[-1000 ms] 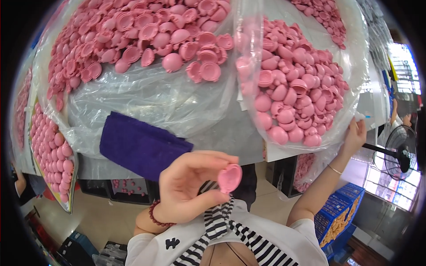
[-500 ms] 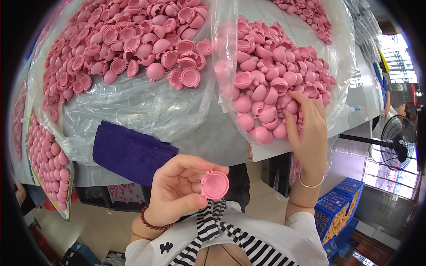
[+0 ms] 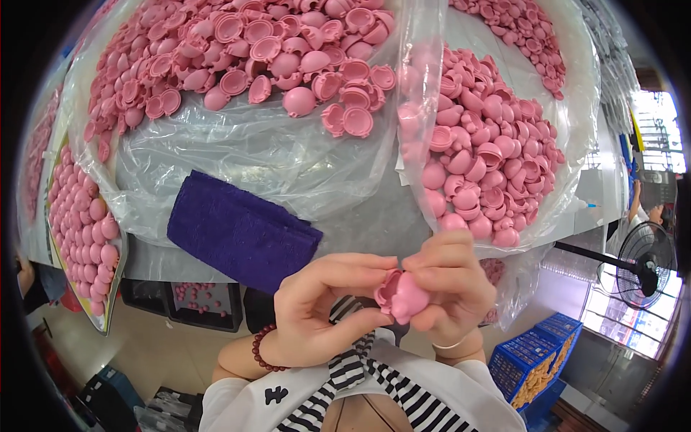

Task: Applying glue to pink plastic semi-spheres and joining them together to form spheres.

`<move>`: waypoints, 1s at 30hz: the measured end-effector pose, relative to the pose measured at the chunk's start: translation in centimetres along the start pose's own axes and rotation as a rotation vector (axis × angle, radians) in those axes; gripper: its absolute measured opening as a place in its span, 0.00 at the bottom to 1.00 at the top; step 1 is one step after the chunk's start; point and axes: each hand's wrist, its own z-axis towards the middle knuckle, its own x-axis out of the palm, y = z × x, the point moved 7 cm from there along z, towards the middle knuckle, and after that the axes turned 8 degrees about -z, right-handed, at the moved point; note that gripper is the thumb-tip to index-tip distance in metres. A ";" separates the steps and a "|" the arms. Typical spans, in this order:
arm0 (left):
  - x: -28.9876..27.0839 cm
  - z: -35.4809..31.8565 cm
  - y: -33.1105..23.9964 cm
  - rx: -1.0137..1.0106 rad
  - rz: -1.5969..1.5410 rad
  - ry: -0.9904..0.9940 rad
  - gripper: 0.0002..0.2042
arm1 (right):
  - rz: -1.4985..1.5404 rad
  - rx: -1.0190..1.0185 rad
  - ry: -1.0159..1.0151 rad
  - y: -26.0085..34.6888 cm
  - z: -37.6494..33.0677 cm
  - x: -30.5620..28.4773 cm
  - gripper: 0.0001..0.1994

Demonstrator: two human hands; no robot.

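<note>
Close in front of my body, both hands are brought together at a pair of small pink plastic half shells. Between the fingertips and thumb of my left hand (image 3: 317,309) is a hollow half shell (image 3: 386,289), its open side turned to the right. My right hand (image 3: 457,284) pinches a rounded half shell (image 3: 410,299) with small nubs against it. The two pieces touch but stand partly ajar, with a dark gap at their upper edge. Beyond my right hand lies a heap of pink half shells (image 3: 497,151) on clear plastic.
A larger pile of open pink half shells (image 3: 230,50) covers the far left of the table. A folded purple cloth (image 3: 241,230) lies before it. Rounded pink pieces fill a tray (image 3: 121,277) at left. Blue crates (image 3: 529,360) and a black fan (image 3: 644,263) stand right.
My right hand has left the heap with a half shell and come back to my left hand. The left hand's piece has shifted right and turned, now meeting the other.
</note>
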 end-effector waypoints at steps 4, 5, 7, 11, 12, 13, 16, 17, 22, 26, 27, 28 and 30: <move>-0.1 -0.1 0.2 -0.007 0.029 -0.051 0.18 | 0.099 0.067 -0.093 -1.2 -1.5 1.1 0.19; -0.2 -0.1 0.2 -0.004 0.029 -0.057 0.18 | 0.152 0.101 -0.134 -1.6 -1.9 1.2 0.20; 0.0 0.1 -0.2 0.056 0.231 -0.017 0.16 | 0.206 0.136 -0.171 -1.9 -2.3 1.2 0.20; -0.1 0.1 -0.1 0.071 0.328 -0.007 0.15 | 0.254 0.189 -0.173 -2.4 -2.4 1.1 0.19; -0.4 0.0 0.4 0.015 0.194 -0.054 0.17 | 0.240 0.191 -0.153 -2.5 -2.3 1.1 0.18; -0.7 0.0 0.9 -0.041 0.058 -0.099 0.18 | 0.240 0.191 -0.153 -2.6 -2.2 0.7 0.18; -0.5 0.4 1.0 -0.107 0.005 -0.046 0.21 | 0.004 0.076 -0.072 -1.3 -1.5 0.3 0.18; -0.4 0.6 0.9 -0.109 0.004 -0.046 0.21 | -0.122 0.018 -0.094 -0.5 -1.3 0.0 0.17; -0.7 0.7 1.5 -0.150 0.018 -0.018 0.22 | -0.367 -0.180 -0.072 1.4 -1.7 0.4 0.16; -0.9 0.4 1.4 -0.177 -0.044 -0.082 0.22 | -0.325 -0.106 -0.212 1.2 -2.3 -1.0 0.13; -1.1 0.4 1.3 -0.145 -0.061 -0.076 0.22 | -0.375 -0.093 -0.249 1.1 -2.5 -1.7 0.11; -1.3 0.4 1.1 -0.112 -0.078 -0.069 0.22 | -0.400 -0.088 -0.278 0.9 -2.7 -2.4 0.09; -1.4 0.4 1.0 -0.105 -0.088 -0.066 0.22 | -0.438 -0.078 -0.378 0.5 -3.3 -3.7 0.06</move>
